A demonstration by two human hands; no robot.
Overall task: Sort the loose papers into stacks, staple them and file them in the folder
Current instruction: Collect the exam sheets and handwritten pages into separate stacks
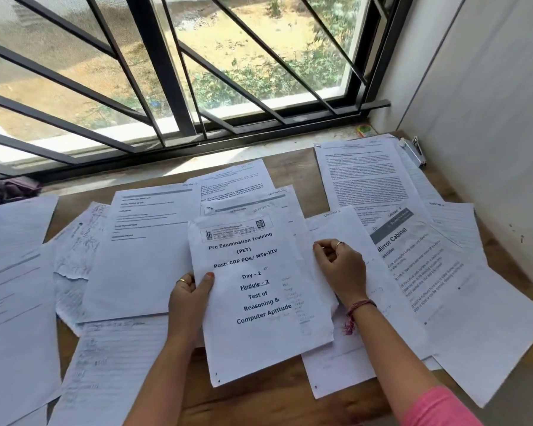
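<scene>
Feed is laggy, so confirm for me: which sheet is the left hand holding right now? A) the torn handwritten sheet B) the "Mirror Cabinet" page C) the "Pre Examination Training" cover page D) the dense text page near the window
C: the left hand has its thumb on top of the Pre Examination Training cover page, fingers under its left edge; the Mirror Cabinet page lies untouched to the right.

Wooden table set against a barred window; daylight admitted, dry ground and shrubs seen outside. White wall at table's right edge.
</scene>
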